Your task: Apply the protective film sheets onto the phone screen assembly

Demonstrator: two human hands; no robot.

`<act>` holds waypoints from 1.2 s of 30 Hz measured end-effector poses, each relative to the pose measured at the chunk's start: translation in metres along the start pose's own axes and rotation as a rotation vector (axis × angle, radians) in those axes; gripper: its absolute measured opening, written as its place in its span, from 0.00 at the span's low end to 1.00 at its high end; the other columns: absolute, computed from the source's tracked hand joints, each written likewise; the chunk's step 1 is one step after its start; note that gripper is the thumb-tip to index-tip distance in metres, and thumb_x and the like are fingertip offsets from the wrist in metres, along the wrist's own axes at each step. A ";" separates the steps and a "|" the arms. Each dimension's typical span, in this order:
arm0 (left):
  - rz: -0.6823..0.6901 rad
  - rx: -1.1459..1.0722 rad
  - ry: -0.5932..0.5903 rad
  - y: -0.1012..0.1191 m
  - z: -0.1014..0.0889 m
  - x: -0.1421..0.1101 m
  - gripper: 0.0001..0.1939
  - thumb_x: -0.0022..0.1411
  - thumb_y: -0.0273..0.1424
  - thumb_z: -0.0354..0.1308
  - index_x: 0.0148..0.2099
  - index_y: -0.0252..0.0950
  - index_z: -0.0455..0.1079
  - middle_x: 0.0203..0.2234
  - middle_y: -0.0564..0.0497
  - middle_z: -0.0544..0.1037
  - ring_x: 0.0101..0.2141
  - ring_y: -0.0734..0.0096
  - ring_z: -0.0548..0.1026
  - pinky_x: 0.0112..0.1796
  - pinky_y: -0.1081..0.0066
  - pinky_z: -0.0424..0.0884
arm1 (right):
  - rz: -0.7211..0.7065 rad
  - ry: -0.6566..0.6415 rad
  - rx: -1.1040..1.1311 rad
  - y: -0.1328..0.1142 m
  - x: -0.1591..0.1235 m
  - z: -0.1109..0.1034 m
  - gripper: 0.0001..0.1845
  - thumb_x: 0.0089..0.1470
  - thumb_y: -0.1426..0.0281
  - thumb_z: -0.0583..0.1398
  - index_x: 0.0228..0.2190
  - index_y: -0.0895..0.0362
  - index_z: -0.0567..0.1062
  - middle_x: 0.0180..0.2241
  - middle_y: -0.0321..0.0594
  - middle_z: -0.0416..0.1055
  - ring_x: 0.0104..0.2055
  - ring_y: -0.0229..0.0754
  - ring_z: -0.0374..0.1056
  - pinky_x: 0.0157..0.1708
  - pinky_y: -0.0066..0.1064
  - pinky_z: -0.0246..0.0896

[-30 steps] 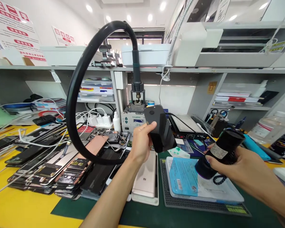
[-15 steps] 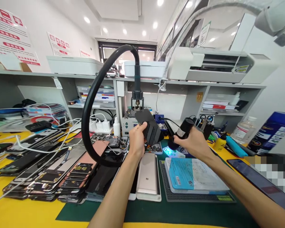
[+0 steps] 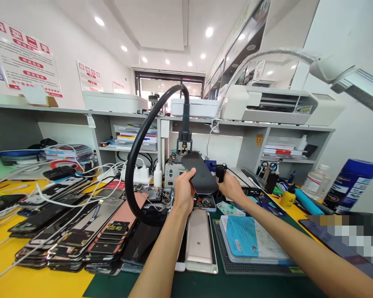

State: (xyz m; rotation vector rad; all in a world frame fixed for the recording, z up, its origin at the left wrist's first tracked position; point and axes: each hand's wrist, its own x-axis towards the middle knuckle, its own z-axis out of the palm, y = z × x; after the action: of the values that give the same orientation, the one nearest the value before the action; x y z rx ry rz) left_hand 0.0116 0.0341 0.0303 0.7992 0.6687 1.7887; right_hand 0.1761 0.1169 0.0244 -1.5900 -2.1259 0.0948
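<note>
My left hand (image 3: 184, 188) grips a black box-shaped device (image 3: 199, 174), held flat over the far middle of the bench. My right hand (image 3: 231, 187) is wrapped round a black cylindrical tool (image 3: 220, 171) just right of the box; a thin black cable runs from there. Both hands hover in front of a grey hot-air station (image 3: 173, 167), whose thick black hose (image 3: 143, 145) loops up and left. Below the hands lie a small tray of parts (image 3: 205, 203) and a rose-gold phone (image 3: 199, 236).
Stacks of phone screens and boards (image 3: 77, 231) cover the yellow bench at left, with white cables. A grey mat with a blue-labelled packet (image 3: 245, 238) lies right of the phone. Bottles, a blue can (image 3: 349, 184) and shelves stand behind; a white lamp arm (image 3: 335, 70) hangs upper right.
Both hands have reached farther from me toward the station. The cylindrical tool moved from low right up beside the black box, which is now tilted flat. The camera view has lifted.
</note>
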 end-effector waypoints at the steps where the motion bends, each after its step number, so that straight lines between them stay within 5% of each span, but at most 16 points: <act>1: -0.002 -0.005 -0.018 -0.001 0.000 0.000 0.19 0.68 0.37 0.60 0.58 0.36 0.69 0.53 0.43 0.74 0.47 0.58 0.76 0.46 0.53 0.76 | 0.012 -0.016 0.028 -0.001 0.002 -0.001 0.17 0.66 0.63 0.62 0.53 0.57 0.72 0.53 0.45 0.71 0.48 0.48 0.73 0.46 0.45 0.73; 9: -0.045 -0.004 -0.126 0.001 0.012 -0.016 0.17 0.68 0.37 0.59 0.55 0.35 0.70 0.49 0.44 0.76 0.44 0.60 0.77 0.43 0.56 0.77 | 0.058 -0.092 0.299 0.001 -0.007 -0.018 0.18 0.65 0.62 0.62 0.52 0.59 0.74 0.52 0.43 0.72 0.48 0.51 0.73 0.46 0.45 0.73; 13: -0.036 0.003 -0.120 0.005 0.020 -0.024 0.14 0.60 0.38 0.68 0.42 0.33 0.76 0.33 0.50 0.78 0.31 0.68 0.76 0.33 0.68 0.72 | 0.029 -0.076 0.469 0.007 -0.046 -0.041 0.14 0.66 0.62 0.61 0.46 0.59 0.75 0.45 0.43 0.75 0.43 0.45 0.74 0.44 0.42 0.72; 17: -0.030 0.010 -0.114 0.002 0.027 -0.029 0.12 0.54 0.37 0.72 0.30 0.35 0.75 0.22 0.55 0.73 0.23 0.74 0.69 0.26 0.73 0.62 | -0.071 -0.197 0.774 0.009 -0.086 -0.068 0.29 0.65 0.47 0.52 0.38 0.59 0.78 0.37 0.46 0.79 0.37 0.48 0.77 0.36 0.38 0.75; 21: -0.046 0.039 -0.103 -0.008 0.037 -0.036 0.14 0.55 0.35 0.71 0.26 0.35 0.72 0.21 0.56 0.72 0.24 0.75 0.67 0.26 0.74 0.61 | -0.096 -0.291 0.943 0.011 -0.102 -0.067 0.24 0.58 0.47 0.60 0.34 0.57 0.78 0.34 0.43 0.80 0.35 0.48 0.79 0.37 0.37 0.75; 26: -0.049 0.081 -0.027 -0.014 0.041 -0.033 0.10 0.54 0.34 0.71 0.30 0.33 0.76 0.26 0.54 0.77 0.26 0.74 0.71 0.28 0.74 0.66 | -0.060 -0.201 0.897 0.028 -0.106 -0.067 0.23 0.58 0.50 0.62 0.37 0.57 0.80 0.33 0.43 0.81 0.35 0.48 0.78 0.36 0.36 0.74; 31: 0.114 0.031 0.261 0.000 0.024 -0.009 0.05 0.56 0.29 0.69 0.31 0.38 0.75 0.30 0.57 0.81 0.33 0.76 0.77 0.33 0.79 0.71 | -0.019 0.088 0.546 0.046 -0.051 -0.103 0.15 0.62 0.59 0.62 0.41 0.57 0.80 0.42 0.44 0.80 0.45 0.49 0.75 0.48 0.40 0.69; 36: 0.159 0.004 0.337 0.008 0.020 -0.003 0.02 0.59 0.26 0.65 0.35 0.37 0.77 0.32 0.53 0.82 0.35 0.73 0.79 0.36 0.77 0.74 | -0.062 -0.054 0.291 0.027 0.070 -0.101 0.15 0.66 0.61 0.61 0.47 0.58 0.76 0.48 0.43 0.74 0.46 0.47 0.73 0.47 0.43 0.72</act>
State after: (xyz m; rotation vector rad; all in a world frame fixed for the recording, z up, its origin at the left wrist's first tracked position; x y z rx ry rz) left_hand 0.0229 0.0301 0.0482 0.5693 0.8454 2.0929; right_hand 0.2270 0.1670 0.1274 -1.3650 -2.0883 0.4105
